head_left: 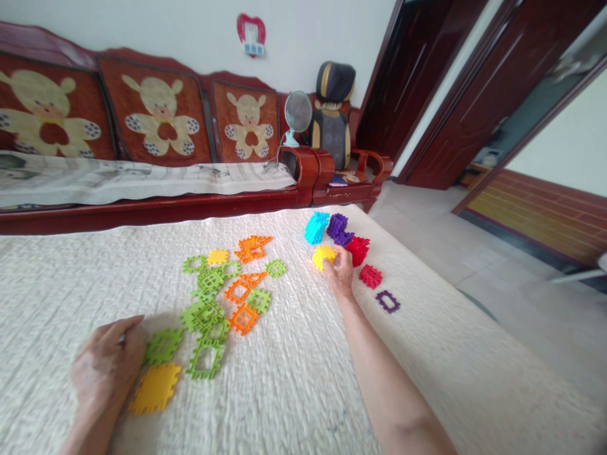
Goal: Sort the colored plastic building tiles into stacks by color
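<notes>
My right hand (339,273) reaches to the far right of the cover and grips a stack of yellow interlocking plastic tiles (324,256) between thumb and fingers. Close around it stand a light blue tile stack (316,227), a purple stack (338,227) and a red stack (359,251). At the lower left, my left hand (110,360) rests with curled fingers; whatever they may hold is hidden. Beside that hand lie a green tile (164,345) and a flat yellow tile (155,388).
Loose green tiles (205,314) overlap in the middle, with orange tiles (243,318) to their right. A smaller red stack (370,276) and a purple frame tile (387,301) lie near the right edge of the white quilted cover (294,392). Behind is a wooden sofa (190,210).
</notes>
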### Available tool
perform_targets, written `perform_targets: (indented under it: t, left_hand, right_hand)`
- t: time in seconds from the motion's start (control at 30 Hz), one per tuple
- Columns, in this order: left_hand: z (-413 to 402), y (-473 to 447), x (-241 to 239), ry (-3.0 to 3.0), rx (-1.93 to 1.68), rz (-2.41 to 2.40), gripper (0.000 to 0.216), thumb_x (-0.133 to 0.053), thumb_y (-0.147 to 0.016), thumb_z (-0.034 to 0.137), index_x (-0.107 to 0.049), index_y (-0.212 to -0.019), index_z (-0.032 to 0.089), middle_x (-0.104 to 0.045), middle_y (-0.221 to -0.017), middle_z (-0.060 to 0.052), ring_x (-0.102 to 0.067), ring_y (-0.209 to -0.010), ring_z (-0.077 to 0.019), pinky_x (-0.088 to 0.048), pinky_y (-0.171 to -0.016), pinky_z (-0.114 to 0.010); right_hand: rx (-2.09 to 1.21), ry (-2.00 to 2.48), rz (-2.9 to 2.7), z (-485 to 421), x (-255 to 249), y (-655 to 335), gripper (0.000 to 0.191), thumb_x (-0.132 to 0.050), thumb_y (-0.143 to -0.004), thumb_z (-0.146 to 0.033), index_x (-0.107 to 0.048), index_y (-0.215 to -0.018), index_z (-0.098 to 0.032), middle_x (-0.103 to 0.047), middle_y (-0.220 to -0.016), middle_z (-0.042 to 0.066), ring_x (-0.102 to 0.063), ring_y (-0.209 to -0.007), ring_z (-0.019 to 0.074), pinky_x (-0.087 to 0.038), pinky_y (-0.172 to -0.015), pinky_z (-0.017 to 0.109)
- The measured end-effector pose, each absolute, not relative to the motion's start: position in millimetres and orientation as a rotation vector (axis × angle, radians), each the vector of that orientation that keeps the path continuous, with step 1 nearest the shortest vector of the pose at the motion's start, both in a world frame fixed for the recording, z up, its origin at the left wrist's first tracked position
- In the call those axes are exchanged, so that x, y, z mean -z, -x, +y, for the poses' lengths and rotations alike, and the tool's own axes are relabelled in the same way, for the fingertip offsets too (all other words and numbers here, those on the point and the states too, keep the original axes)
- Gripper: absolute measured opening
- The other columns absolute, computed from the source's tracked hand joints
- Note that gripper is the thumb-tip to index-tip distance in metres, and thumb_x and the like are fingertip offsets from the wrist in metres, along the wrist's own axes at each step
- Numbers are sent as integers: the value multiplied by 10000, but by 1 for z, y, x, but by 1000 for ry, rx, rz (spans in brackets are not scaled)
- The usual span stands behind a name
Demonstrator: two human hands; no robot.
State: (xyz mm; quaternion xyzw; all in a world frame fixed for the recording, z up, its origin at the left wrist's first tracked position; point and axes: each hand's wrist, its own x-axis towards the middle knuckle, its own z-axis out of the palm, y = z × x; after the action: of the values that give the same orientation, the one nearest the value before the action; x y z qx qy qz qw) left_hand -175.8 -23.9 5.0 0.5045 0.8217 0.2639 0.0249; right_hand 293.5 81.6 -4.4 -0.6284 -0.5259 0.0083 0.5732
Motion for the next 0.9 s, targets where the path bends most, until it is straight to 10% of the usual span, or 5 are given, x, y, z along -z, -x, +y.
perform_targets:
  t: [0.9]
  left_hand:
    - [-24, 163, -9, -1662, -940, 2493, 351, -431, -903, 282, -756, -998, 192, -715, -1067, -84, -647, -962, -229, -503, -872, -359]
  right_hand:
    - [118, 1120, -1761, 58, -20, -240, 324, -534, -826, -238, -624, -1136, -212, -652, -1079, 110, -622, -1064, 280, -518, -959, 492]
